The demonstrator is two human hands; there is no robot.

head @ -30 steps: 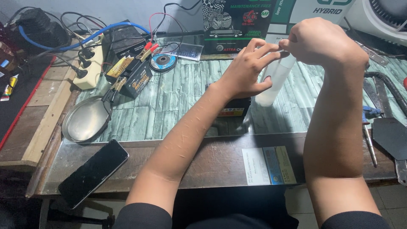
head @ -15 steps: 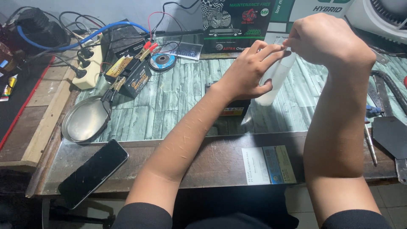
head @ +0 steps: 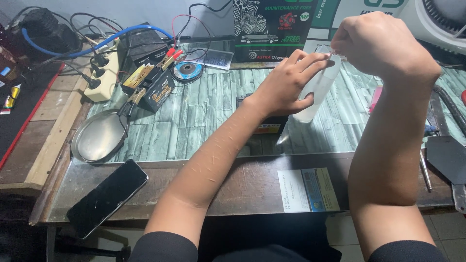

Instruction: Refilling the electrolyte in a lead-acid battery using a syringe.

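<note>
Table (head: 204, 121): green plank-patterned top, unchanged from the earlier frame.
Right hand (head: 383, 43): clenched, pinching the tube's top at 1 o'clock, as before.
Left hand (head: 286, 85): still grasping the clear plastic tube (head: 315, 92), now slightly more upright, above the black battery (head: 269, 123).

Colours on the bench: mostly green, black and brown.

Tabletop (head: 204, 116) is pale green in a plank pattern; near edge is bare brown wood under glass. Tube (head: 318, 92) in the hands is translucent white. Battery (head: 150, 87) far left is black with a yellow label, red clips on top. Cables far left: one blue (head: 97, 46), the rest black and red. Power strip (head: 104, 73) is cream with black plugs. Round dish (head: 99, 136) left is plain silver. Phone (head: 107, 196) near left is glossy black. Box (head: 274, 29) at the far side is dark green and black with a patterned panel. Sleeves are black.
</note>
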